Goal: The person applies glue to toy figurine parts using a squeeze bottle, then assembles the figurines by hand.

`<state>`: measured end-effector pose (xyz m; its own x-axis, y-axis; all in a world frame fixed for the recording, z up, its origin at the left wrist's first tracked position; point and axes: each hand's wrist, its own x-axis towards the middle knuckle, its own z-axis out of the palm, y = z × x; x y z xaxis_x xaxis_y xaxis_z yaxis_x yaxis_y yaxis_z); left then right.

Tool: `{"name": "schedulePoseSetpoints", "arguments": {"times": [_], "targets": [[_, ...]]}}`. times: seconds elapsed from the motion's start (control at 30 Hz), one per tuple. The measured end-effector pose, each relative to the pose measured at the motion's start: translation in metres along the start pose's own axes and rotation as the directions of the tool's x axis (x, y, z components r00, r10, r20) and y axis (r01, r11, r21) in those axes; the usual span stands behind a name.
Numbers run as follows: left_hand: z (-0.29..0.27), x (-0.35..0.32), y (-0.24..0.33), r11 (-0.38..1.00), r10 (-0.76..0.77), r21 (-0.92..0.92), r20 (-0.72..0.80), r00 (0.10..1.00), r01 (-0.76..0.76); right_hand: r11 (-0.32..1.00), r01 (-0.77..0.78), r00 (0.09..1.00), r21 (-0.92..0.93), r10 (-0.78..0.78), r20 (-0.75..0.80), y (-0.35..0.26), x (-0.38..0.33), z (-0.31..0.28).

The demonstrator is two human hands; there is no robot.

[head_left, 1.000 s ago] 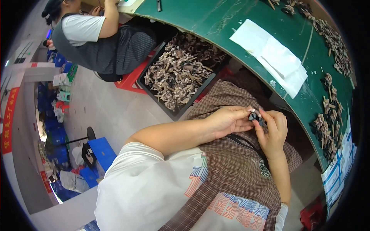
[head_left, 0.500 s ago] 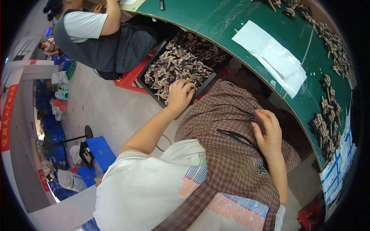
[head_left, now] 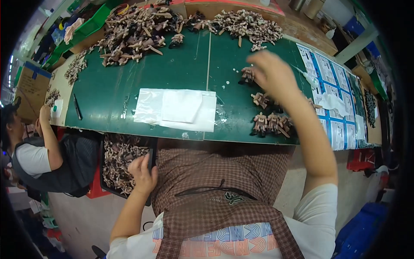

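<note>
My left hand (head_left: 144, 173) is by the inner edge of a black bin (head_left: 152, 153), fingers loosely bent and apart, with nothing visible in it. Inside the bin lies a heap of small beige, brown and dark toy figures (head_left: 118, 166). My right hand (head_left: 274, 75) is raised over the right part of the green table (head_left: 172, 71) and smeared by motion. A single toy figure (head_left: 247, 76) is next to its fingers; whether they touch it I cannot tell. Nearer me, several more figures (head_left: 260, 124) lie in short rows, partly hidden by my right forearm.
White paper sheets (head_left: 183, 107) lie near the table's front edge. Large piles of figures (head_left: 138, 32) cover the back, with another pile (head_left: 250, 26) at back right. A pen (head_left: 77, 107) is at left. Printed blue-and-white sheets (head_left: 330, 86) cover the right end. A co-worker (head_left: 41, 157) sits at left.
My view has swung from the bin toward the table. My right hand has gone from near my lap to above the figures on the table. My left hand has drawn back toward the bin's edge.
</note>
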<state>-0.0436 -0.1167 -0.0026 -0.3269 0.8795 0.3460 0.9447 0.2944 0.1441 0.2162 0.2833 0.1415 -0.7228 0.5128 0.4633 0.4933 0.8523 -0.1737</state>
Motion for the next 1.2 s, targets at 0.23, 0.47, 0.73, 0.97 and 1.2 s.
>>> {"name": "schedulePoseSetpoints", "arguments": {"times": [0.23,0.47,0.73,0.97,1.2], "targets": [[-0.047,0.172,0.132,0.782,0.467,-0.410,-0.114,0.877,-0.470,0.959,0.065,0.952,-0.277,0.023,0.305,0.079,0.072,0.037],[0.011,0.301,0.203,0.759,0.470,-0.554,0.103,0.876,-0.342,0.987,-0.110,0.971,0.121,0.081,0.224,0.113,0.057,0.048],[0.066,0.341,0.206,0.821,0.560,-0.331,0.307,0.770,-0.465,0.833,-0.380,0.908,0.401,0.254,0.333,0.213,0.010,0.066],[0.038,0.337,0.213,0.611,0.512,-0.708,0.012,0.859,-0.355,0.829,0.124,0.960,-0.546,0.040,0.278,0.242,-0.047,0.011],[-0.063,0.200,0.134,0.237,0.406,-0.957,0.254,0.878,0.168,0.601,-0.545,0.834,0.584,0.460,0.305,0.018,0.014,0.013]]}}
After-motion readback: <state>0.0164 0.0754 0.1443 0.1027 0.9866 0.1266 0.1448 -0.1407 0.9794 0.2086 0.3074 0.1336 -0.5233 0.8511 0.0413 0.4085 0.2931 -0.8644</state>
